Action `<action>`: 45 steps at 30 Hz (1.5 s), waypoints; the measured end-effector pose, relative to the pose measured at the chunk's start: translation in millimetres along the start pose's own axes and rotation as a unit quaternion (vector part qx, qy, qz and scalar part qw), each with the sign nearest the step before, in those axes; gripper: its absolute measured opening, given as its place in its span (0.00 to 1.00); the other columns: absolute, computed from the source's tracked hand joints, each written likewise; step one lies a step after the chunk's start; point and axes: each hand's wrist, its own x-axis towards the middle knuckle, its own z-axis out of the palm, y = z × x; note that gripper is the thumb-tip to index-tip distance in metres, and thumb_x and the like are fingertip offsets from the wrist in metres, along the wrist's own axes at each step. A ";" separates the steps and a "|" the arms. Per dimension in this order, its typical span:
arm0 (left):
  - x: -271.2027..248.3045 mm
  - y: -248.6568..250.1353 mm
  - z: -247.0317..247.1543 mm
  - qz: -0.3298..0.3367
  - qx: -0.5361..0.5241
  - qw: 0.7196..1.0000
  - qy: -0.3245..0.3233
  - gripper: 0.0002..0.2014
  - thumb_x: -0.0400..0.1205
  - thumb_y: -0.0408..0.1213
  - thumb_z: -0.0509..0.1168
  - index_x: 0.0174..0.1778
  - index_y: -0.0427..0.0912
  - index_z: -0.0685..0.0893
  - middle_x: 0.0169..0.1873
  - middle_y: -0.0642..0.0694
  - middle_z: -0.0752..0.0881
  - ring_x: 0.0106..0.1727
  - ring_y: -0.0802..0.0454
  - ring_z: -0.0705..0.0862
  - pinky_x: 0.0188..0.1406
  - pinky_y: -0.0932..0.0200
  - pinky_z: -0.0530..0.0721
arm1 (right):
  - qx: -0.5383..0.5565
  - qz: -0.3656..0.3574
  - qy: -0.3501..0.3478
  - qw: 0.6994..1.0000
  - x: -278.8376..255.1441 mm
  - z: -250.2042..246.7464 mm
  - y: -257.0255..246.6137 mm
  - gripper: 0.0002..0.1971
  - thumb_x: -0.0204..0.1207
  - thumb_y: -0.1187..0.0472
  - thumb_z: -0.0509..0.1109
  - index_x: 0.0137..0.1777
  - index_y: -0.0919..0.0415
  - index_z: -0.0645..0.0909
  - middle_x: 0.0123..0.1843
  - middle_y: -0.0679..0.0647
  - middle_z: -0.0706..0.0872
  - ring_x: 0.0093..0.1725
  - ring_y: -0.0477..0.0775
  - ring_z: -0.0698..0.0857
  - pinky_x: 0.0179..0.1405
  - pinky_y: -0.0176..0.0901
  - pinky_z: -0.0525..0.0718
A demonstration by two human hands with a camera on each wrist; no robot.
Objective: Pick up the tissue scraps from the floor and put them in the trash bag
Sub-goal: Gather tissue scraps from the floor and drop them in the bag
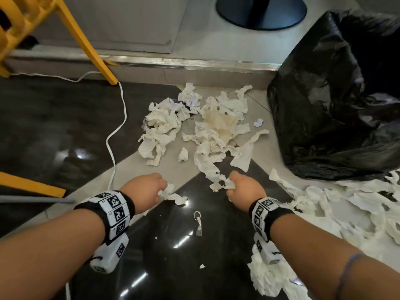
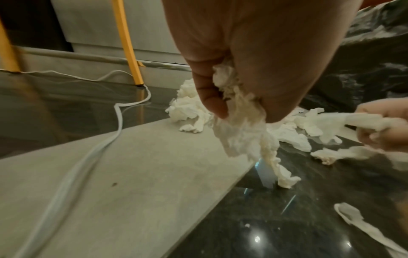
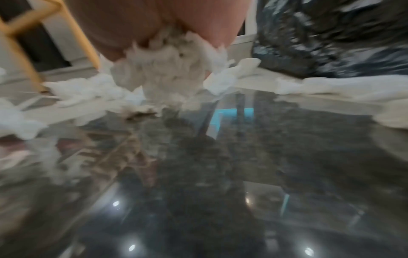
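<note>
White tissue scraps lie in a heap (image 1: 203, 124) on the floor ahead of me, with more spread (image 1: 350, 208) at the right. My left hand (image 1: 151, 189) grips a crumpled scrap (image 1: 172, 194) whose tail trails on the dark tile; the left wrist view shows the scrap (image 2: 245, 129) bunched between thumb and fingers. My right hand (image 1: 240, 189) grips the near end of a long tissue strip (image 1: 216, 169) that runs back to the heap; in the blurred right wrist view a wad (image 3: 163, 75) hangs from the fist. The black trash bag (image 1: 337, 96) slumps at the right, its mouth toward me.
A yellow chair leg (image 1: 86, 42) and a white cable (image 1: 118, 126) cross the floor at the left. A raised step with a metal edge (image 1: 173, 61) runs behind the heap, carrying a dark round pedestal base (image 1: 262, 9). Small scraps (image 1: 198, 221) dot the glossy dark tile between my arms.
</note>
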 end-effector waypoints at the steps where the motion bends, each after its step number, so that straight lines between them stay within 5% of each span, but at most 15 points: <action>1: -3.0 -2.5 -0.5 -0.012 -0.001 1.000 0.001 0.09 0.77 0.35 0.61 0.52 0.43 0.80 0.52 0.44 0.78 0.52 0.43 0.81 0.44 0.56 0.73 | 0.019 -0.017 0.002 1.000 -3.9 3.4 -10.5 0.16 0.74 0.56 0.63 0.60 0.59 0.73 0.52 0.62 0.86 0.53 0.65 0.83 0.46 0.48 0.79; 6: -12.5 -6.4 -1.7 -0.035 -0.007 0.999 0.018 0.10 0.77 0.35 0.60 0.54 0.45 0.80 0.51 0.47 0.77 0.52 0.44 0.82 0.44 0.57 0.74 | -0.026 0.009 -0.086 0.996 -10.1 38.8 -37.0 0.53 0.59 0.24 0.66 0.80 0.50 0.53 0.71 0.60 0.70 0.70 0.64 0.70 0.66 0.59 0.77; 8: -15.8 -5.1 -1.5 -0.028 -0.002 0.999 0.018 0.11 0.77 0.35 0.60 0.55 0.45 0.80 0.53 0.47 0.78 0.52 0.45 0.82 0.43 0.59 0.73 | -0.074 0.009 -0.090 0.993 -14.0 50.9 -42.2 0.57 0.54 0.20 0.64 0.79 0.51 0.54 0.72 0.60 0.67 0.71 0.64 0.68 0.65 0.61 0.77; 11: -20.5 -5.5 -1.4 -0.017 0.007 1.000 0.017 0.10 0.77 0.36 0.60 0.54 0.45 0.80 0.54 0.46 0.78 0.51 0.45 0.82 0.45 0.56 0.76 | -0.164 -0.088 -0.097 0.978 -24.6 66.7 -56.6 0.49 0.58 0.23 0.65 0.76 0.48 0.58 0.70 0.60 0.67 0.68 0.65 0.68 0.62 0.63 0.76; 15: -25.2 -8.7 0.0 -0.023 0.016 1.000 0.015 0.11 0.77 0.36 0.60 0.54 0.45 0.80 0.54 0.46 0.78 0.51 0.45 0.82 0.44 0.58 0.74 | -0.224 -0.226 -0.141 0.938 -34.7 74.3 -61.9 0.25 0.76 0.48 0.66 0.72 0.52 0.67 0.70 0.63 0.68 0.67 0.70 0.70 0.58 0.64 0.77; 20: -25.8 -10.2 2.5 -0.022 0.033 0.999 0.017 0.11 0.78 0.36 0.59 0.55 0.46 0.79 0.54 0.47 0.78 0.51 0.46 0.82 0.42 0.62 0.70 | -0.175 -0.209 -0.210 0.939 -23.6 40.8 -62.3 0.15 0.76 0.63 0.66 0.62 0.62 0.75 0.59 0.64 0.78 0.58 0.66 0.80 0.52 0.55 0.80; 22: -24.2 -11.4 2.3 -0.022 0.037 0.999 0.016 0.10 0.78 0.36 0.59 0.55 0.46 0.79 0.54 0.47 0.78 0.51 0.46 0.82 0.42 0.62 0.70 | -0.061 -0.175 -0.153 0.971 -13.1 -0.7 -68.9 0.10 0.75 0.62 0.64 0.55 0.61 0.77 0.52 0.60 0.80 0.53 0.62 0.82 0.49 0.49 0.79; 24: -23.4 -12.6 -0.3 -0.024 0.036 0.999 0.019 0.10 0.78 0.36 0.59 0.54 0.46 0.79 0.54 0.47 0.78 0.51 0.46 0.82 0.43 0.60 0.74 | 0.030 -0.150 -0.041 0.987 -6.1 -62.9 -71.9 0.13 0.75 0.58 0.64 0.58 0.59 0.79 0.55 0.55 0.81 0.56 0.58 0.82 0.53 0.48 0.81; 27: -19.5 -14.8 -9.1 -0.033 0.019 0.999 0.032 0.10 0.78 0.37 0.60 0.53 0.46 0.79 0.53 0.49 0.77 0.51 0.48 0.82 0.49 0.56 0.79 | 0.074 -0.149 0.166 0.972 -12.6 -175.7 -65.5 0.13 0.74 0.60 0.67 0.58 0.59 0.79 0.51 0.52 0.79 0.53 0.55 0.80 0.51 0.44 0.78; 31: -15.1 -18.7 -24.0 -0.034 0.011 0.998 0.061 0.05 0.76 0.38 0.61 0.46 0.48 0.77 0.48 0.50 0.76 0.48 0.50 0.80 0.47 0.59 0.77 | 0.064 -0.131 0.481 0.864 -47.9 -303.8 -22.8 0.12 0.73 0.63 0.63 0.53 0.67 0.78 0.47 0.57 0.75 0.47 0.51 0.71 0.47 0.39 0.68; 34: -11.3 -18.8 -32.4 -0.022 0.004 0.996 0.088 0.03 0.77 0.38 0.62 0.41 0.51 0.74 0.43 0.54 0.73 0.42 0.56 0.74 0.40 0.64 0.69 | 0.046 -0.094 0.627 0.772 -65.0 -353.2 27.4 0.15 0.73 0.60 0.58 0.52 0.72 0.74 0.47 0.50 0.68 0.52 0.58 0.74 0.56 0.46 0.72; 36: -8.0 -17.4 -37.6 -0.014 -0.010 0.995 0.102 0.05 0.77 0.39 0.64 0.38 0.51 0.74 0.43 0.53 0.74 0.43 0.56 0.75 0.39 0.66 0.68 | -0.008 -0.032 0.601 0.798 -51.1 -361.4 65.3 0.16 0.75 0.60 0.58 0.54 0.72 0.74 0.53 0.58 0.73 0.60 0.65 0.76 0.62 0.49 0.71; 38: -3.9 -13.1 -43.3 -0.004 -0.014 0.994 0.112 0.08 0.77 0.41 0.66 0.37 0.54 0.72 0.43 0.52 0.75 0.42 0.55 0.78 0.41 0.64 0.73 | -0.092 0.089 0.413 0.902 -31.2 -355.2 103.1 0.17 0.77 0.58 0.60 0.60 0.69 0.75 0.64 0.70 0.75 0.64 0.71 0.75 0.66 0.57 0.74; 40: 1.6 -6.9 -51.9 0.009 -0.007 0.993 0.121 0.09 0.77 0.45 0.67 0.38 0.55 0.72 0.44 0.52 0.74 0.41 0.54 0.79 0.43 0.60 0.78 | -0.121 0.148 0.259 0.947 -28.2 -345.1 129.0 0.19 0.78 0.58 0.62 0.69 0.62 0.75 0.71 0.70 0.73 0.68 0.71 0.75 0.69 0.58 0.74; 45: 23.8 30.5 -101.2 0.050 -0.005 0.984 0.171 0.07 0.78 0.44 0.67 0.47 0.51 0.76 0.49 0.50 0.71 0.43 0.53 0.77 0.47 0.56 0.78 | -0.032 0.087 0.400 0.912 -63.8 -346.5 147.5 0.15 0.81 0.64 0.58 0.64 0.60 0.82 0.63 0.66 0.82 0.63 0.68 0.80 0.62 0.52 0.76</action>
